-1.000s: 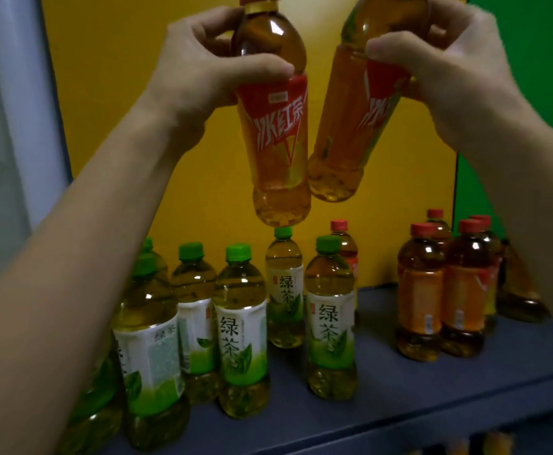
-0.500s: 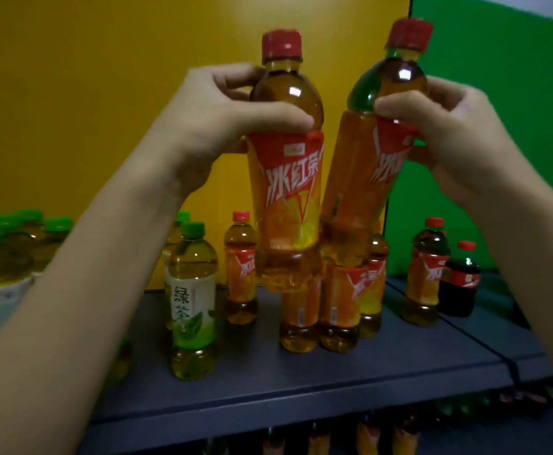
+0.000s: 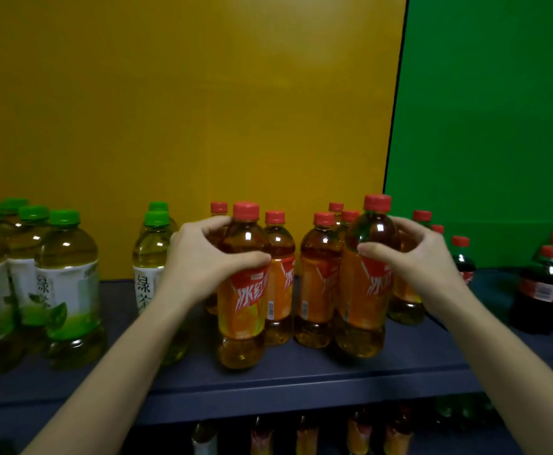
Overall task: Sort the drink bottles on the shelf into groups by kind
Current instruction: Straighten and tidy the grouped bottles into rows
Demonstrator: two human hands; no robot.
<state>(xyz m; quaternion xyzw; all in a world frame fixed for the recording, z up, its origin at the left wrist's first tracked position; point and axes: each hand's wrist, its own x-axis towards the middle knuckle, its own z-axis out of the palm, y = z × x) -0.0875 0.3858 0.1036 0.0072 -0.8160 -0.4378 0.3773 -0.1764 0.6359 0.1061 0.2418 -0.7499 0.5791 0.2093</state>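
On the shelf, cola bottles stand right, iced tea bottles in the middle, other tea bottles left

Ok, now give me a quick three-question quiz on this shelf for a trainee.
1. True or false: the left hand and right hand each grip an iced tea.
2. Where on the shelf do the green teas stand? A: left of the iced teas. B: right of them. C: behind them.
3. Fill in: the colas stand in front of the ___ panel.
Key: 1 true; 2 A; 3 green.
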